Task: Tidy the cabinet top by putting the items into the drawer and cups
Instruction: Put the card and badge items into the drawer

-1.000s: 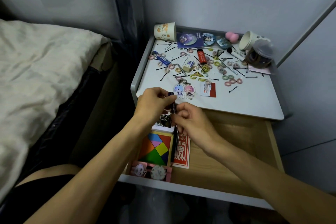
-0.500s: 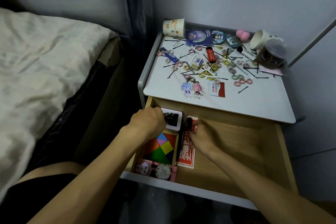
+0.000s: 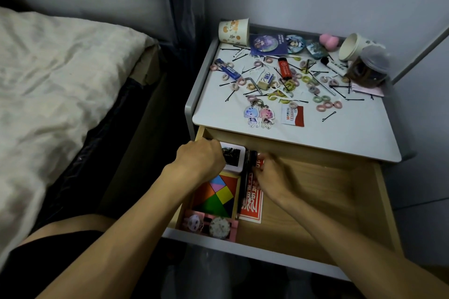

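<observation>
Bed (image 3: 60, 80) with pale cover lay at far left. The drawer (image 3: 315, 201) stood pulled out below the cabinet top (image 3: 340, 133).

- Left hand (image 3: 201, 160): inside the drawer's back left corner, knuckles up, fingers curled down over the left edge of a white-framed picture (image 3: 233, 156). Could not tell whether it gripped the frame or only rested on it.
- Just nearer the viewer: coloured tangram (image 3: 216, 195), then a pink tray (image 3: 211, 226) against the drawer front.
- Dark pen (image 3: 247, 177) lay lengthwise in the drawer, between the tangram and a red card (image 3: 251, 206).
- Right hand (image 3: 272, 177): blurred, fingertips at the pen's far end. Grip could not be made out.
- Cabinet top was littered with hair ties, bobby pins and lighters. Upright paper cup (image 3: 234, 30) at back left, two keychains (image 3: 260, 115) near the front edge, a tipped cup (image 3: 352, 46) at back right touching a clear jar (image 3: 371, 68).
</observation>
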The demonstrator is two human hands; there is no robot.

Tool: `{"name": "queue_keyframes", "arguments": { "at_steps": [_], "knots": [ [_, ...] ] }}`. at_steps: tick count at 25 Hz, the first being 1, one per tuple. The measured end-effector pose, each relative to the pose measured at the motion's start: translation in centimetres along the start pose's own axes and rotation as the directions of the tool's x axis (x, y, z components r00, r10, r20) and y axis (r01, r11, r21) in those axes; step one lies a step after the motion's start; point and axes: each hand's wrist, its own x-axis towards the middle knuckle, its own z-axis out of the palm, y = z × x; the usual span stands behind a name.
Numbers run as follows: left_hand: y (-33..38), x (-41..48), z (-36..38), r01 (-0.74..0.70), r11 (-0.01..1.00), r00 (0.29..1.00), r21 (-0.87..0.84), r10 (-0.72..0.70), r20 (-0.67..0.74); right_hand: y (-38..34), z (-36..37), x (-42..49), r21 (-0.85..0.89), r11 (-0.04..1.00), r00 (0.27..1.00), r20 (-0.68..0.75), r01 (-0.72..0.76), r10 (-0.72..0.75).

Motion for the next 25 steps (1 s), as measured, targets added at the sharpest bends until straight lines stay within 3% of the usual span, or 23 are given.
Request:
{"name": "queue_keyframes", "arguments": {
  "at_steps": [4,10,14,19,25],
  "knots": [
    [0.1,-0.2,-0.8,0.005,1.000,1.000,0.013,-0.005,-0.018,-0.2,-0.7,-0.6,0.021,1.000,1.000,0.013,0.008,-0.008],
    [0.0,-0.5,-3.3,-0.085,0.965,0.991,-0.249,0.056,-0.118,-2.8,-4.6,-3.0,0.050,0.997,0.993,0.093,0.063,-0.068],
    [0.9,-1.4,-4.7,-0.174,0.845,0.982,-0.506,0.113,-0.150,-6.2,-9.7,-5.1,0.064,0.976,0.966,0.143,0.209,-0.217],
    [3.0,-1.7,-8.5,-0.185,0.566,0.982,-0.803,0.084,-0.167,-8.5,-16.6,-3.1,0.045,0.957,0.956,0.060,0.286,-0.289],
    [6.6,6.0,-11.4,-0.135,0.507,0.987,-0.851,-0.010,-0.162,-7.5,-22.2,6.3,-0.180,0.949,0.960,-0.058,0.260,-0.274]
  ]
}}
